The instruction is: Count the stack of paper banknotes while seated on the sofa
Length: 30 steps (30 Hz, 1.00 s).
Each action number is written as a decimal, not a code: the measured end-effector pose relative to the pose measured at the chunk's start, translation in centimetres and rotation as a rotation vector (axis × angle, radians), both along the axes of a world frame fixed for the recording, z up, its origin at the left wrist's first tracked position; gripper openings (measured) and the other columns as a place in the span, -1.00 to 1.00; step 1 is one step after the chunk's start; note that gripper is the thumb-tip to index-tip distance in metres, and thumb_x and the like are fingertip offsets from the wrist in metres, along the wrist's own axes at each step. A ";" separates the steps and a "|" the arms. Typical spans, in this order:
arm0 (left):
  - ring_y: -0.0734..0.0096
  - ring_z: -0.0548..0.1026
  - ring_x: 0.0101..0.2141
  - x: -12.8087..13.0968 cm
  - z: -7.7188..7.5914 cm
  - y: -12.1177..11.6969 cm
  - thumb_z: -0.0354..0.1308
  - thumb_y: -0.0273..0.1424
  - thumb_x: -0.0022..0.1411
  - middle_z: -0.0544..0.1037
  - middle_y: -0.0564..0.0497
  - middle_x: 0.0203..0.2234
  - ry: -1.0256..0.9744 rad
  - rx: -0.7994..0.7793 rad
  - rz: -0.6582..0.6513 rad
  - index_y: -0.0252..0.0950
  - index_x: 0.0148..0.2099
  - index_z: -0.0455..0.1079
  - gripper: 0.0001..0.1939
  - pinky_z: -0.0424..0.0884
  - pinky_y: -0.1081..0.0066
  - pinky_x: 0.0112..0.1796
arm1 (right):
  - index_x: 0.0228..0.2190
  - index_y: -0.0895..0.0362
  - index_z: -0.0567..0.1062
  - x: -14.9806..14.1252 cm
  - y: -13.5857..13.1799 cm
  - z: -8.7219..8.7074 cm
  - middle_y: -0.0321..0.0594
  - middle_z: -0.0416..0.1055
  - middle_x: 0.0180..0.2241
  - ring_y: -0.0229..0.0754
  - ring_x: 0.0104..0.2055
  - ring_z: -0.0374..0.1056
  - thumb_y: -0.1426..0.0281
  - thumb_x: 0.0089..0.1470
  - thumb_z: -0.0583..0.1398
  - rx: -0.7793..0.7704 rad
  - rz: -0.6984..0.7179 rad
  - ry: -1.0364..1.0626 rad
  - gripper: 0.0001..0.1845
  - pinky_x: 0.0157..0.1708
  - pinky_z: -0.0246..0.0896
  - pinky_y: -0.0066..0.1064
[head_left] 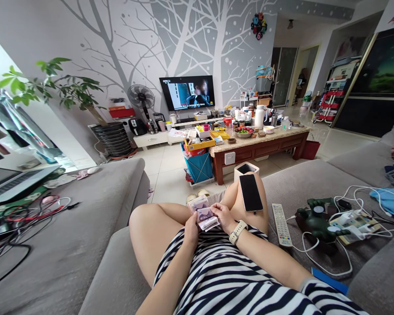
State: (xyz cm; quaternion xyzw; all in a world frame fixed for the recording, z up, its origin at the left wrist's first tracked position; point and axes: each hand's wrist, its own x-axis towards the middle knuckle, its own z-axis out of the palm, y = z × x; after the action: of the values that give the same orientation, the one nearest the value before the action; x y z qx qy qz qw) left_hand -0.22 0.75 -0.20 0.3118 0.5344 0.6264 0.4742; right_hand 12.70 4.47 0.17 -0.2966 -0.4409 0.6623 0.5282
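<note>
A stack of purple banknotes, marked with a 5, is held above my lap. My left hand grips the stack along its left side, thumb on top. On the right, my right hand pinches the edge of a note, with a pale watch on that wrist. The notes are fanned a little at the near end, and some stick up behind at the top. A black-screened phone lies on my right thigh, apart from both hands.
A white remote and a cluttered power strip lie on the sofa at right. Cables and a laptop are at left. Ahead stand a bin, a laden coffee table and a television.
</note>
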 end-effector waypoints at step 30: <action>0.25 0.50 -0.45 0.2 0.7 -0.5 0.11 -0.12 0.05 0.57 -0.08 -0.50 -0.043 0.006 -0.017 -0.36 -0.32 0.46 -0.63 0.38 0.35 -0.41 | -0.58 0.13 0.37 0.1 -0.2 0.2 -0.40 0.20 -0.63 -0.31 -0.57 0.06 0.22 -0.21 0.29 -0.007 0.001 -0.001 -0.73 -0.51 -0.01 -0.45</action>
State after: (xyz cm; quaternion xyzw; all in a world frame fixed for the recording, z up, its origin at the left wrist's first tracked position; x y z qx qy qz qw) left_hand -0.01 0.30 0.53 0.3040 0.5194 0.6306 0.4899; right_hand 12.76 4.31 0.37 -0.2985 -0.4392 0.6638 0.5266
